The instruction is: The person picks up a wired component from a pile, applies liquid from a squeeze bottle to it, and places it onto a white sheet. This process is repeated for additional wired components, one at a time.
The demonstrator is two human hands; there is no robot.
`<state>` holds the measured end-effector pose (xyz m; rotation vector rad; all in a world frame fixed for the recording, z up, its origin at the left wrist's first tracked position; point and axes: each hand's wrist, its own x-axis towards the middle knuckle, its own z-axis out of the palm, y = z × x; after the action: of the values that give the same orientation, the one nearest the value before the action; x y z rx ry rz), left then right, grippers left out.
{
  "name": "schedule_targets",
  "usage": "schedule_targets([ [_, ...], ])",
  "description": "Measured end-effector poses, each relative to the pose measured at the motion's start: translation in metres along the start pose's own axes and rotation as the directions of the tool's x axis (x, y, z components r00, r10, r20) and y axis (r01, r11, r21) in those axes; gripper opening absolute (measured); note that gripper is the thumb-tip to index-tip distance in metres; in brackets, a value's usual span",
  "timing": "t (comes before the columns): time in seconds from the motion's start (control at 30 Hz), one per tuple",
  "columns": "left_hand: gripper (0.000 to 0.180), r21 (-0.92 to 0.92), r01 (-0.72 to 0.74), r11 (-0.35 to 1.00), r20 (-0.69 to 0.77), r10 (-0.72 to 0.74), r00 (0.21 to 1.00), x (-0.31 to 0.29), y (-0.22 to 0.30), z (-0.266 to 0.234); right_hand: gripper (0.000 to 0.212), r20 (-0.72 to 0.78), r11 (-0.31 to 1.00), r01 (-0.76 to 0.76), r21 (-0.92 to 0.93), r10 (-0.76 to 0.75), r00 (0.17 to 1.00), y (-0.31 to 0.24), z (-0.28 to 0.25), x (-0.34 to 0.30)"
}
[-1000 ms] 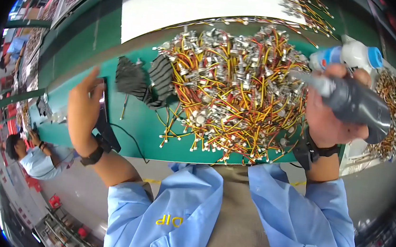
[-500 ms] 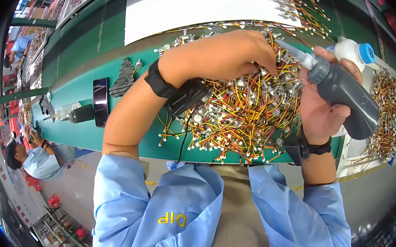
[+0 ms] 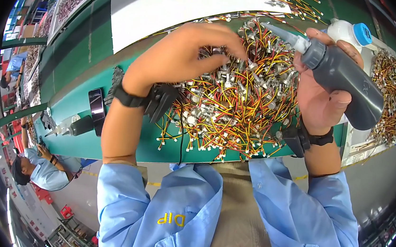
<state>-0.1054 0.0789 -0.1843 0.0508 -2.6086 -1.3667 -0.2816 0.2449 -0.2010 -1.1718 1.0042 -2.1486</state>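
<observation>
In my right hand [image 3: 322, 99] is a dark grey squeeze bottle [image 3: 347, 83], tilted so that its long pale nozzle points to the upper left over the pile. My left hand [image 3: 188, 51] hovers at the left side of the pile, thumb and forefinger apart, with nothing seen between them. Its fingertips are close to the small parts, and whether they touch any I cannot tell. Beneath both hands lies a heap of small wired components [image 3: 237, 113], silvery parts on red, yellow and black leads with white connectors.
A white sheet [image 3: 171, 9] lies at the back, wired parts on its right end. Beyond my right hand stand a white bottle with a blue cap [image 3: 347, 33] and a tray heaped with wired parts [image 3: 386, 99]. Leftward lie a phone [image 3: 96, 111] and another dark bottle [image 3: 81, 125]. A co-worker [image 3: 45, 171] is at far left.
My left hand has drawn back to the left, away from the nozzle, and its fingers have spread. My right hand still grips the bottle in nearly the same place. The whole view has shifted slightly.
</observation>
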Motion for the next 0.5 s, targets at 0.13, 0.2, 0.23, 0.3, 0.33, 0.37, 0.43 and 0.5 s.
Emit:
schedule_targets([
  [0.13, 0.021, 0.168, 0.081, 0.982, -0.006, -0.081, 0.997, -0.024, 0.019, 0.016, 0.077, -0.008, 0.998, -0.022, -0.057, 0.021, 1.0, -0.004, 0.0, 0.0],
  [0.2, 0.02, 0.199, 0.104, 0.974, -0.042, -0.098, 0.994, -0.031, 0.022, 0.028, 0.079, -0.008, 0.997, -0.039, -0.071, 0.039, 0.999, -0.005, 0.001, 0.0],
  [0.23, 0.02, 0.23, 0.125, 0.965, -0.084, -0.108, 0.991, -0.033, 0.023, 0.034, 0.079, 0.012, 0.996, -0.05, -0.072, 0.051, 0.999, -0.005, 0.001, -0.001],
  [0.3, 0.019, 0.255, 0.141, 0.957, -0.12, -0.114, 0.986, -0.034, 0.026, 0.041, 0.079, 0.054, 0.994, -0.071, -0.082, 0.076, 0.996, -0.005, -0.001, -0.001],
  [0.33, 0.019, 0.237, 0.157, 0.959, -0.147, -0.125, 0.981, -0.034, 0.028, 0.044, 0.079, 0.048, 0.994, -0.072, -0.085, 0.077, 0.996, -0.004, -0.002, -0.002],
  [0.37, 0.018, 0.219, 0.173, 0.96, -0.174, -0.135, 0.975, -0.034, 0.03, 0.046, 0.079, 0.022, 0.994, -0.075, -0.08, 0.077, 0.997, -0.002, -0.003, -0.003],
  [0.43, 0.018, 0.201, 0.184, 0.962, -0.192, -0.146, 0.97, -0.034, 0.031, 0.047, 0.079, -0.032, 0.995, -0.079, -0.068, 0.077, 0.997, 0.001, -0.004, -0.005],
  [0.5, 0.017, 0.192, 0.222, 0.956, -0.174, -0.189, 0.966, -0.037, 0.028, 0.047, 0.079, -0.033, 0.995, -0.064, -0.071, 0.062, 0.998, 0.003, -0.004, -0.005],
])
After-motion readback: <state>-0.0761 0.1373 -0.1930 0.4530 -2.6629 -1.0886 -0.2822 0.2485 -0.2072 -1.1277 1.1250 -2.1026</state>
